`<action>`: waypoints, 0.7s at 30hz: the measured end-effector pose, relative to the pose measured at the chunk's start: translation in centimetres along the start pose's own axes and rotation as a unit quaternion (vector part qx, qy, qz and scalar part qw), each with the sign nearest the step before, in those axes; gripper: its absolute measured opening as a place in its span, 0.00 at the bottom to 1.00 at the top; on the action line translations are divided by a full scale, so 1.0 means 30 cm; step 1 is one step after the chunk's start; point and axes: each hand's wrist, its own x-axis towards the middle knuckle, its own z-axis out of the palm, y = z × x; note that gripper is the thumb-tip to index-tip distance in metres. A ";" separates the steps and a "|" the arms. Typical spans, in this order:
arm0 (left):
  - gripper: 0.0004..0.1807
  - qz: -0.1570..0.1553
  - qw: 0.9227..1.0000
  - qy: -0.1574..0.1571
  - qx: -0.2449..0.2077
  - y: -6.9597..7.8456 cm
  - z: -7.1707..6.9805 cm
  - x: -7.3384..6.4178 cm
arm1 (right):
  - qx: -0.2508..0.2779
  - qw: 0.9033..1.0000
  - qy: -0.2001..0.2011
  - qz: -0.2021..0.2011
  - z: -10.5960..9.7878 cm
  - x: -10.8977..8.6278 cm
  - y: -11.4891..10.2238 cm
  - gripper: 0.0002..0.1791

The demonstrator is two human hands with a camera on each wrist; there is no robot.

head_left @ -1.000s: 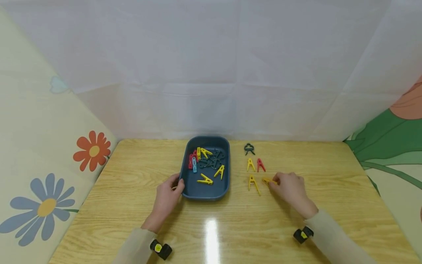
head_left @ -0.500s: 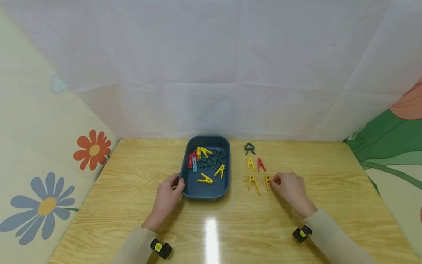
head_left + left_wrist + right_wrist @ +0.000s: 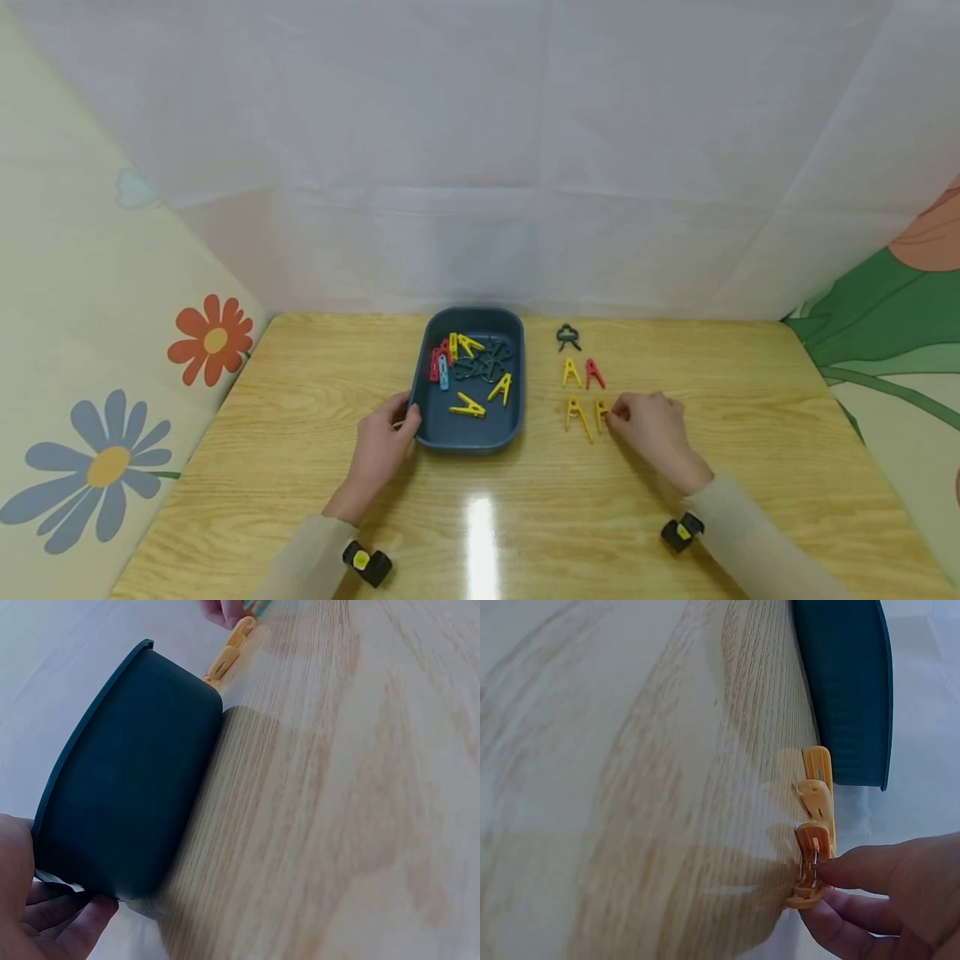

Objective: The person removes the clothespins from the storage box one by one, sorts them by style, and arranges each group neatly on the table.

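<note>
A dark blue plastic basin [image 3: 468, 435] holds yellow, red and light blue clothespins and dark green wire-and-plastic clips. My left hand [image 3: 384, 440] grips its near left corner; in the left wrist view, fingers [image 3: 88, 924] curl against the basin's lower edge. To the right of the basin, my right hand [image 3: 651, 429] pinches a yellow clothespin [image 3: 601, 410] between thumb and fingers, low over the table. The right wrist view shows that clothespin's spring side [image 3: 810, 859] at the fingertips. Just left of it lies another yellow clothespin [image 3: 574, 417], legs spread toward me.
Behind the pinched clothespin lie a smaller yellow clothespin [image 3: 571, 372] and a red clothespin [image 3: 593, 374], side by side. Farther back is a dark green clip [image 3: 567, 337]. The wooden table [image 3: 315, 367] ends at a white cloth backdrop [image 3: 480, 167].
The pinched yellow clothespin has turned from lying sideways to pointing away from me, then shifted slightly left with my right hand, closer to its neighbour. The left hand and basin stay put.
</note>
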 end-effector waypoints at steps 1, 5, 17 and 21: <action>0.21 0.001 1.000 -0.001 0.000 0.000 0.000 0.000 | 0.001 1.000 -0.001 0.001 0.000 0.000 0.000 0.08; 0.21 -0.001 1.000 -0.004 0.001 0.003 -0.003 -0.003 | 0.002 1.000 0.003 -0.003 -0.008 0.000 0.002 0.09; 0.21 -0.001 1.000 -0.006 0.003 0.004 -0.003 0.001 | 0.037 0.997 0.028 -0.061 -0.082 0.077 -0.040 0.09; 0.21 -0.001 1.000 -0.006 0.005 0.000 -0.003 0.001 | 0.046 0.996 0.017 -0.078 -0.099 0.115 -0.077 0.08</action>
